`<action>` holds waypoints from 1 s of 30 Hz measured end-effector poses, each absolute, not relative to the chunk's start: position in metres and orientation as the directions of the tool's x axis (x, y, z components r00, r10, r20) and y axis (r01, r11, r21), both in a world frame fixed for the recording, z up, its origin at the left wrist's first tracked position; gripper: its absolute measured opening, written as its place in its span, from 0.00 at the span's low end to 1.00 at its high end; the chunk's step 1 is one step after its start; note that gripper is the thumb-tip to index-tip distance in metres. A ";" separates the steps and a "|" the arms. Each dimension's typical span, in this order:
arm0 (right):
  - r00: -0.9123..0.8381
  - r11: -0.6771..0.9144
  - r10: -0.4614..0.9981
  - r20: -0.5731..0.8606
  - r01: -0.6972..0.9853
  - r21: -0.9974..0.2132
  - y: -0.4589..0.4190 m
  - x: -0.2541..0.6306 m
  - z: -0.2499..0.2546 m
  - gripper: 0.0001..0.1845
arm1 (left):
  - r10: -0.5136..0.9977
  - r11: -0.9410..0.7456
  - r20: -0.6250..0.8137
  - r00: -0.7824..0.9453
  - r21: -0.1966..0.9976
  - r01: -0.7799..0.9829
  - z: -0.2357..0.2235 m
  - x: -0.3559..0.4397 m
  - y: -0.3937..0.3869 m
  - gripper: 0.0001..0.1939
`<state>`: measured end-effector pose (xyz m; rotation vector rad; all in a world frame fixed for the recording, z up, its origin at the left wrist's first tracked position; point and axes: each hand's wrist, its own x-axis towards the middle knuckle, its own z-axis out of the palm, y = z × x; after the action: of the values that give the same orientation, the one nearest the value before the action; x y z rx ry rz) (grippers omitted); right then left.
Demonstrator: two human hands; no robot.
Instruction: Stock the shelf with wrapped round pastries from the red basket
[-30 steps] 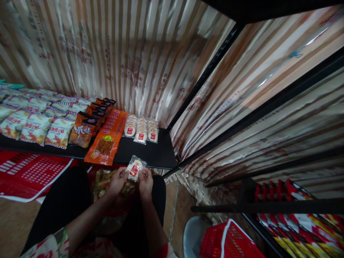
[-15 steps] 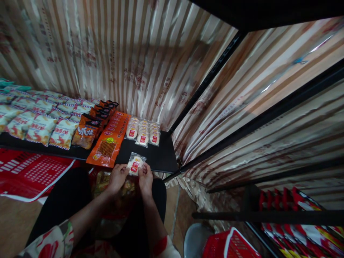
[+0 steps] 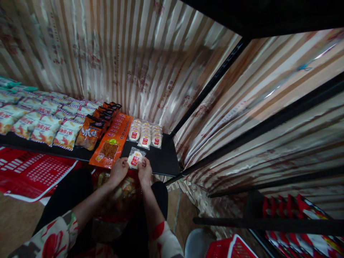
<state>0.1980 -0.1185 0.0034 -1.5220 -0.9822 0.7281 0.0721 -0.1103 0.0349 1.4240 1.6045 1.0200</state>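
Note:
Both my hands hold one small clear snack packet (image 3: 134, 157) with a white round cake and a red label. My left hand (image 3: 119, 171) pinches its left lower edge and my right hand (image 3: 145, 170) pinches its right lower edge. The packet lies over the front of the black shelf (image 3: 163, 159), just in front of three rows of the same packets (image 3: 145, 133). A bag of more snacks (image 3: 122, 188) sits on my lap below my hands.
Left of the packets lie a row of long orange packs (image 3: 113, 139), dark orange bags (image 3: 92, 130) and several white chip bags (image 3: 40, 122). A red basket (image 3: 29, 172) sits under the shelf at left, another red basket (image 3: 231, 247) at bottom right. Striped curtain backs the shelf.
My hands have carried the packet forward from above my lap onto the front of the shelf. The view has shifted slightly.

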 end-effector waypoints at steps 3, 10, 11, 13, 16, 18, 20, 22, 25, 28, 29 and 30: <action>0.466 -0.015 0.879 0.105 0.246 -0.969 -0.109 0.197 0.005 0.15 | 0.992 0.100 -0.063 -0.109 0.919 0.381 0.034 0.073 -0.101 0.15; 0.481 -0.040 0.863 0.151 0.364 -0.931 -0.087 0.192 0.005 0.17 | 0.996 0.053 -0.021 -0.092 0.930 0.364 0.026 0.077 -0.087 0.13; 0.485 -0.052 0.861 0.154 0.386 -0.921 -0.084 0.191 0.005 0.17 | 0.996 0.047 -0.017 -0.086 0.929 0.368 0.025 0.078 -0.086 0.12; 0.490 -0.072 0.856 0.162 0.425 -0.902 -0.078 0.190 0.005 0.18 | 0.998 0.030 -0.005 -0.063 0.918 0.396 0.024 0.079 -0.084 0.12; 0.494 -0.086 0.851 0.176 0.462 -0.883 -0.070 0.187 0.005 0.18 | 0.999 0.004 0.014 -0.035 0.884 0.468 0.022 0.082 -0.080 0.14; 0.492 -0.092 0.852 0.180 0.479 -0.873 -0.065 0.186 0.006 0.18 | 0.999 -0.015 0.028 -0.018 0.855 0.519 0.021 0.083 -0.077 0.16; 0.491 -0.093 0.851 0.188 0.493 -0.865 -0.060 0.184 0.006 0.19 | 0.999 -0.028 0.032 0.003 0.818 0.574 0.021 0.084 -0.075 0.19; 0.494 -0.096 0.848 0.193 0.501 -0.860 -0.055 0.182 0.006 0.19 | 1.000 -0.021 0.013 0.018 0.781 0.624 0.022 0.084 -0.073 0.21; 0.499 -0.099 0.843 0.198 0.507 -0.856 -0.049 0.180 0.006 0.18 | 0.999 -0.020 -0.004 0.035 0.754 0.656 0.025 0.086 -0.070 0.22; 0.495 -0.090 0.841 0.219 0.527 -0.845 -0.043 0.180 0.005 0.19 | 0.998 -0.060 0.031 0.056 0.751 0.658 0.028 0.089 -0.068 0.22; 0.491 -0.087 0.842 0.226 0.535 -0.840 -0.041 0.180 0.004 0.19 | 0.997 -0.073 0.044 0.061 0.746 0.661 0.028 0.090 -0.067 0.22; 0.486 -0.086 0.843 0.230 0.544 -0.835 -0.038 0.180 0.004 0.18 | 0.996 -0.083 0.054 0.065 0.740 0.667 0.028 0.091 -0.066 0.22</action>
<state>0.1798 -0.0381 0.0039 -1.7602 -1.1786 0.3862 0.0910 -0.0656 0.0283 1.8086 1.6552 0.7913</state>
